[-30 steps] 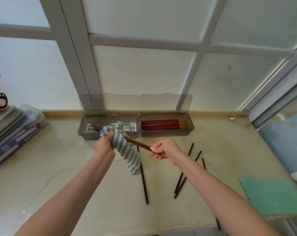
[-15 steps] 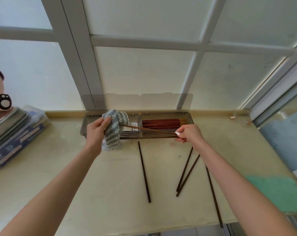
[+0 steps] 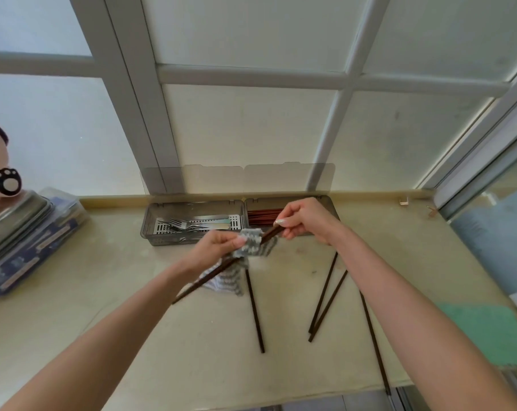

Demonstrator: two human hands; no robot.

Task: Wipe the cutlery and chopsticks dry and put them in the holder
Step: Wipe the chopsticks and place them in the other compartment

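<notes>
My left hand [image 3: 218,247] grips a grey-and-white striped cloth [image 3: 251,247] wrapped round a dark chopstick [image 3: 203,280]. That chopstick slants from lower left up to my right hand [image 3: 304,221], which pinches its upper end. Behind the hands a grey two-part holder [image 3: 150,221] lies by the window. Forks and other metal cutlery [image 3: 189,225] fill its left part. Reddish chopsticks [image 3: 261,216] lie in its right part. Several dark chopsticks [image 3: 255,310] lie loose on the counter, some of them [image 3: 325,304] under my right forearm.
A green cloth [image 3: 482,333] lies at the counter's right edge. Stacked boxes and a metal tray [image 3: 20,232] sit at the far left. The holder's clear lid [image 3: 236,178] stands open against the window. The counter's front edge runs along the bottom.
The cloth in my left hand has slid right along the chopstick toward my right hand. The chopstick's free end now points down-left instead of lying level over the holder.
</notes>
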